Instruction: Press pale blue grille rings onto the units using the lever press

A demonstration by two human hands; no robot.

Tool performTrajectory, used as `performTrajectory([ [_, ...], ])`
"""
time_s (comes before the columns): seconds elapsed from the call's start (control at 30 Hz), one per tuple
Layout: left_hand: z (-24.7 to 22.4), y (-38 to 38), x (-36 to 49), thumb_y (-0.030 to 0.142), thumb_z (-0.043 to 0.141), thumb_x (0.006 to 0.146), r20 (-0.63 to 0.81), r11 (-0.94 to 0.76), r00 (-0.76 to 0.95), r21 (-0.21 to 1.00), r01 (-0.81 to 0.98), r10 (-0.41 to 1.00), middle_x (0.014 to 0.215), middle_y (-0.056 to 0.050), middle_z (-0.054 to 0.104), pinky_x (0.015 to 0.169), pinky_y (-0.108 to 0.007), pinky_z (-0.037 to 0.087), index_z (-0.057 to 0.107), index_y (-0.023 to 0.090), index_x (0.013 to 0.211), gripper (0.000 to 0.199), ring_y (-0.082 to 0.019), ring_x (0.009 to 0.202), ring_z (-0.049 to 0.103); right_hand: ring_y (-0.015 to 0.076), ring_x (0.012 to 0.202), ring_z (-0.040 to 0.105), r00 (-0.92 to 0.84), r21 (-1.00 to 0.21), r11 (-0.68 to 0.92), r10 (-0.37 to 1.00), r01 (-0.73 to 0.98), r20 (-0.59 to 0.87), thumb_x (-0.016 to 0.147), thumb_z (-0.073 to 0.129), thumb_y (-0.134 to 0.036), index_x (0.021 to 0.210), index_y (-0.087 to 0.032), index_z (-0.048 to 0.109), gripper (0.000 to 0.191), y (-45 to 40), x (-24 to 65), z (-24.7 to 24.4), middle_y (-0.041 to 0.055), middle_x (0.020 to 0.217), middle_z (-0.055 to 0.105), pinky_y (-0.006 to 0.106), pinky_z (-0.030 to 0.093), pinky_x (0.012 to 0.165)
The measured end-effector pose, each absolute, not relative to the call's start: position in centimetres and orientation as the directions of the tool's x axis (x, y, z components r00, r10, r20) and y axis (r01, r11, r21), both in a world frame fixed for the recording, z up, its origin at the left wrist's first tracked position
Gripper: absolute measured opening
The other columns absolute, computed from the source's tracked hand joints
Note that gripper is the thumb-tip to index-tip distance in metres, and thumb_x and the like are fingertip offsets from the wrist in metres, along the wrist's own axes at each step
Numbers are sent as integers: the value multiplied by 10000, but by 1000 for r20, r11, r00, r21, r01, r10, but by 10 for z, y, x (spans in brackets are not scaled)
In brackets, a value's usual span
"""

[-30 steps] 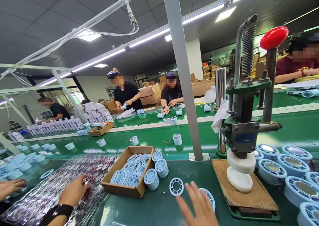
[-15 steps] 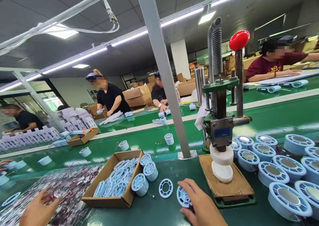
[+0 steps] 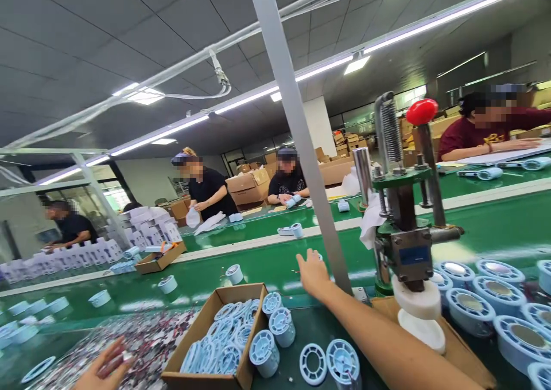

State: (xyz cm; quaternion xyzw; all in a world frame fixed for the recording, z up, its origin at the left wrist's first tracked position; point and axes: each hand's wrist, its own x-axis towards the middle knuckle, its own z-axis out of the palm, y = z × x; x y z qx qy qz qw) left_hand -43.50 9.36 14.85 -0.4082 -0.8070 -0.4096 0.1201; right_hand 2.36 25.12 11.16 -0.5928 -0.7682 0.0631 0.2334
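Note:
My right hand reaches out over the green conveyor belt, its fingers around a light blue part that is mostly hidden behind them. Low at the left, my left hand is over a pile of small wired parts, thumb and fingers pinched on a small whitish piece. Between the hands, a cardboard box holds light blue rings. Three blue cylinders stand by its right side. A flat blue ring lies beside a blue housing on the dark green table.
A hand press with a red knob stands at the right, partly behind my right forearm. Many round blue housings sit beyond it. A metal post rises in the middle. Several people work across the belt.
My right hand has left the blue housing on the table and stretched forward over the belt. My left hand's fingers have drawn together. The view has shifted.

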Motion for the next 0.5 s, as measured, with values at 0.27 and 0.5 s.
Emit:
performTrajectory([
  [0.27, 139, 61, -411, 453, 702, 549, 426, 64, -489, 700, 711, 761, 1209, -149, 683, 878, -330, 571, 539, 138, 1273, 806, -278, 1083, 671, 206, 1090, 580, -111, -257, 162, 973, 953, 204, 948, 574, -325, 1237, -163, 551, 332, 273, 17, 74, 90, 1260, 547, 409, 527, 903],
  [0.5, 146, 60, -396, 399, 669, 602, 493, 6, -458, 675, 738, 740, 991, -56, 705, 1048, -441, 463, 594, 162, 1223, 670, -258, 1069, 655, 225, 1127, 549, -307, -197, 366, 911, 910, 274, 941, 573, -247, 1326, -194, 487, 397, 249, 21, 101, 94, 1333, 480, 417, 520, 908],
])
